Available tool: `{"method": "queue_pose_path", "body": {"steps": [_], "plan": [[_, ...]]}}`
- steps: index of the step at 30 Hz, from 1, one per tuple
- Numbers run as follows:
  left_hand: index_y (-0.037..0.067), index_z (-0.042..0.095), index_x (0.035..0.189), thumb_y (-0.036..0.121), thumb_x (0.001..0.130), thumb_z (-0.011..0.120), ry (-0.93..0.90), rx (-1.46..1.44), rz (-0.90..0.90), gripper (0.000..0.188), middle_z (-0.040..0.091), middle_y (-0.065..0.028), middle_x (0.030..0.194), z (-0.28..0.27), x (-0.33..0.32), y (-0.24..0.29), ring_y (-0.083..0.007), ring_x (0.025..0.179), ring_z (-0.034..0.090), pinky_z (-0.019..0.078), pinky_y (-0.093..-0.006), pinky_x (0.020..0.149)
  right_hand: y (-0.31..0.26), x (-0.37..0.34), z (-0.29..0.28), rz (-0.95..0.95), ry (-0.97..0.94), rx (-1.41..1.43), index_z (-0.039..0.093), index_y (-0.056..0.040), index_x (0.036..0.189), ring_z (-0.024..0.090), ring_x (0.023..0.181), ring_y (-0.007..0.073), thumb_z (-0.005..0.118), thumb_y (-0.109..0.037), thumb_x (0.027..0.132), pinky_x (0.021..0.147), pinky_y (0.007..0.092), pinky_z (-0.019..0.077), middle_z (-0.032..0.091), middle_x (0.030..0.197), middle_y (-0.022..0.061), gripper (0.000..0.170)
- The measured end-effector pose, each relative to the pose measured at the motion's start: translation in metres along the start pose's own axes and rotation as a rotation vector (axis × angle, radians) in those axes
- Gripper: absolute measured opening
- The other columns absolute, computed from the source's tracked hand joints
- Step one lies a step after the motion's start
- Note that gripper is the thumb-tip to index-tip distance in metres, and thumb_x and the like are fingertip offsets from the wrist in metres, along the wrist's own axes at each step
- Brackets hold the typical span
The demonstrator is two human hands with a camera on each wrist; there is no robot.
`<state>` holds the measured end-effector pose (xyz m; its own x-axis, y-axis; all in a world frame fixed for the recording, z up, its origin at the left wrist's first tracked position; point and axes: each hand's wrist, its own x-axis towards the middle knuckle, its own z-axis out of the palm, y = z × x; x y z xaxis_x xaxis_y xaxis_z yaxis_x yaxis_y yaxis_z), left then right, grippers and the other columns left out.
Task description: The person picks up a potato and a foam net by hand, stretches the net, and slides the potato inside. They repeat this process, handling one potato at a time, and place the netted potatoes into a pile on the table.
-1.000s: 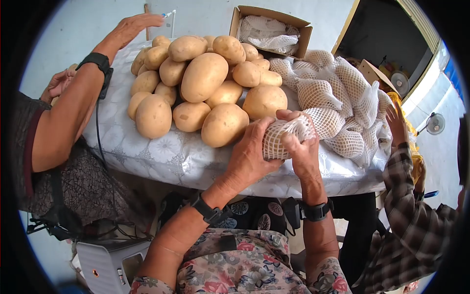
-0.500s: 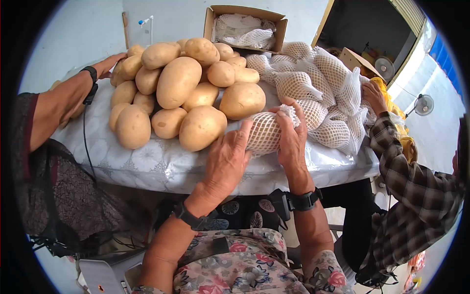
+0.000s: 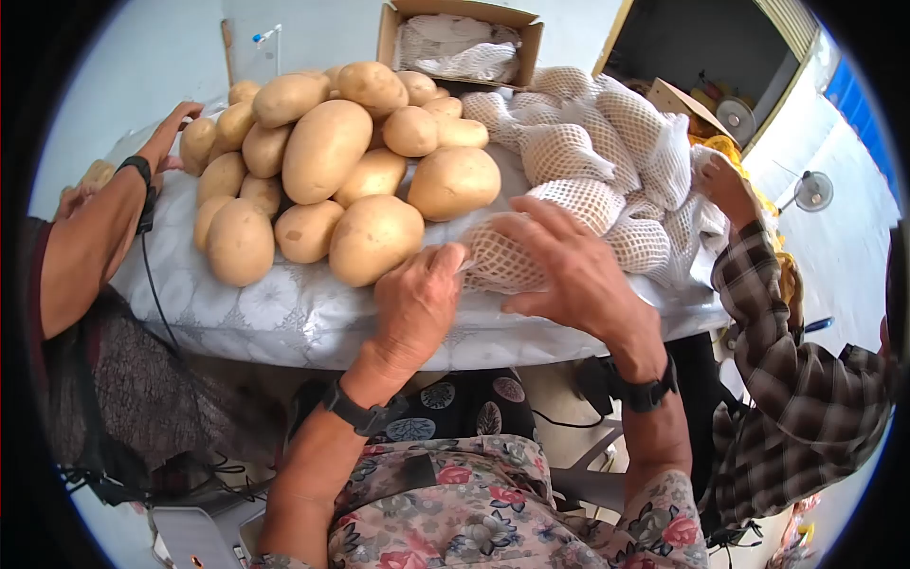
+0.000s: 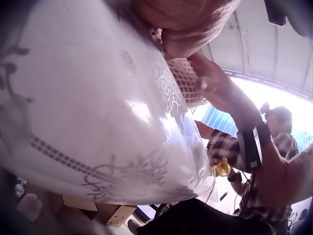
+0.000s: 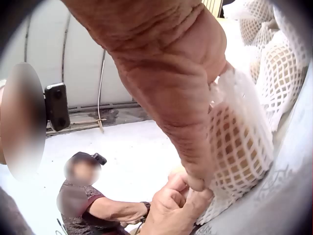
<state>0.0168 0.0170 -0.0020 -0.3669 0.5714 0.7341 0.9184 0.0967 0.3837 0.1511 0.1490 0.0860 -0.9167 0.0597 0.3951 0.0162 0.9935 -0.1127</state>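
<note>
A potato in a white foam net sleeve (image 3: 495,264) lies near the front edge of the table, between my hands. My left hand (image 3: 417,296) pinches the sleeve's left end, its fingers curled. Over the right part of the potato is my right hand (image 3: 583,275), fingers spread and thumb held apart. In the right wrist view the netted potato (image 5: 239,147) sits beside my right hand (image 5: 166,78), while the left hand (image 5: 178,208) grips the net's lower end. Bare potatoes (image 3: 327,152) are heaped to the left, and netted potatoes (image 3: 564,156) lie piled to the right.
A cardboard box (image 3: 531,52) of white nets stands behind the potatoes. At the left, another person's hand (image 3: 169,142) is beside the heap. A plaid-sleeved person's hand (image 3: 725,190) touches the netted pile's right side. Patterned plastic cloth (image 3: 284,327) covers the table.
My left hand moves from the potato's side to pinching the net's left end. My right hand loosens from the gathered right end and spreads over the potato. The left person's hand lowers toward the heap.
</note>
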Motion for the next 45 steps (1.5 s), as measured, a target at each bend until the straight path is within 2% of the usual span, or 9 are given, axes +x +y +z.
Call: {"method": "queue_pose_path", "body": {"steps": [9, 17, 30, 31, 33, 37, 39, 41, 45], "plan": [[0.008, 0.052, 0.113, 0.002, 0.074, 0.064, 0.034, -0.054, 0.091, 0.041, 0.060, -0.0124, 0.095, -0.014, 0.003, 0.014, -0.0317, 0.085, 0.060, 0.0495, -0.0388, 0.074, 0.020, 0.002, 0.027, 0.093, 0.084, 0.003, 0.044, -0.0078, 0.128, 0.054, 0.103, 0.0341, 0.077, -0.022, 0.059, 0.087, 0.0414, 0.0466, 0.051, 0.113, 0.0162, 0.078], [0.005, 0.055, 0.106, -0.003, 0.078, 0.056, -0.004, -0.105, 0.005, 0.030, 0.060, -0.0145, 0.092, -0.001, 0.000, -0.001, -0.0331, 0.085, 0.060, 0.0501, -0.0406, 0.074, 0.018, 0.000, 0.027, 0.170, 0.092, 0.056, 0.046, -0.0082, 0.125, 0.056, 0.102, 0.0362, 0.075, -0.022, 0.058, 0.087, 0.0421, 0.0473, 0.053, 0.115, 0.0165, 0.074], [0.004, 0.056, 0.102, -0.006, 0.074, 0.060, 0.054, -0.122, 0.026, 0.030, 0.055, -0.0117, 0.106, 0.000, -0.001, -0.003, -0.0318, 0.093, 0.060, 0.0503, -0.0399, 0.078, 0.016, -0.007, 0.010, 0.468, -0.006, 0.751, 0.046, 0.0013, 0.127, 0.058, 0.100, 0.0230, 0.074, -0.029, 0.056, 0.090, 0.0321, 0.0451, 0.058, 0.110, 0.0143, 0.082], [0.004, 0.056, 0.102, -0.006, 0.073, 0.061, 0.056, -0.157, -0.006, 0.030, 0.055, -0.0114, 0.106, -0.001, -0.003, -0.003, -0.0319, 0.094, 0.059, 0.0501, -0.0403, 0.078, 0.019, -0.010, 0.009, 0.459, 0.060, 0.821, 0.042, 0.0070, 0.128, 0.060, 0.101, 0.0251, 0.075, -0.032, 0.058, 0.086, 0.0330, 0.0496, 0.059, 0.112, 0.0204, 0.087], [0.004, 0.056, 0.102, -0.005, 0.072, 0.063, 0.043, -0.196, -0.028, 0.032, 0.056, -0.0109, 0.107, -0.002, -0.006, -0.003, -0.0317, 0.095, 0.059, 0.0496, -0.0405, 0.080, 0.032, -0.020, 0.001, 0.431, 0.236, 0.786, 0.040, 0.0075, 0.130, 0.060, 0.101, 0.0258, 0.076, -0.036, 0.059, 0.087, 0.0335, 0.0499, 0.058, 0.112, 0.0207, 0.090], [0.005, 0.057, 0.100, -0.002, 0.071, 0.065, -0.007, -0.170, 0.059, 0.030, 0.058, -0.0100, 0.105, -0.003, -0.006, -0.006, -0.0298, 0.092, 0.058, 0.0489, -0.0391, 0.080, 0.052, -0.038, -0.025, 0.492, 0.512, 1.232, 0.034, 0.0058, 0.134, 0.060, 0.102, 0.0269, 0.077, -0.037, 0.062, 0.086, 0.0342, 0.0515, 0.054, 0.118, 0.0217, 0.094], [0.005, 0.058, 0.098, -0.001, 0.072, 0.065, -0.016, -0.151, 0.075, 0.028, 0.059, -0.0096, 0.103, -0.005, -0.006, -0.006, -0.0299, 0.090, 0.059, 0.0484, -0.0389, 0.079, 0.067, -0.051, -0.032, 0.463, 0.598, 1.382, 0.035, 0.0039, 0.134, 0.059, 0.103, 0.0269, 0.068, -0.034, 0.075, 0.083, 0.0380, 0.0539, 0.055, 0.118, 0.0175, 0.078], [0.006, 0.059, 0.095, -0.001, 0.071, 0.064, -0.028, -0.149, 0.060, 0.026, 0.061, -0.0096, 0.100, -0.007, -0.006, -0.004, -0.0311, 0.088, 0.059, 0.0477, -0.0396, 0.079, 0.090, -0.068, -0.038, 0.490, 0.678, 1.514, 0.039, -0.0079, 0.135, 0.057, 0.108, 0.0317, 0.059, -0.043, 0.083, 0.073, 0.0430, 0.0558, 0.054, 0.122, 0.0158, 0.066], [0.006, 0.058, 0.094, 0.001, 0.071, 0.065, -0.028, -0.156, 0.082, 0.025, 0.062, -0.0098, 0.099, -0.007, -0.007, -0.006, -0.0302, 0.087, 0.059, 0.0480, -0.0389, 0.078, 0.106, -0.071, -0.053, 0.510, 0.751, 1.555, 0.044, -0.0085, 0.130, 0.057, 0.105, 0.0381, 0.052, -0.045, 0.088, 0.060, 0.0390, 0.0567, 0.054, 0.121, 0.0164, 0.057]]}}
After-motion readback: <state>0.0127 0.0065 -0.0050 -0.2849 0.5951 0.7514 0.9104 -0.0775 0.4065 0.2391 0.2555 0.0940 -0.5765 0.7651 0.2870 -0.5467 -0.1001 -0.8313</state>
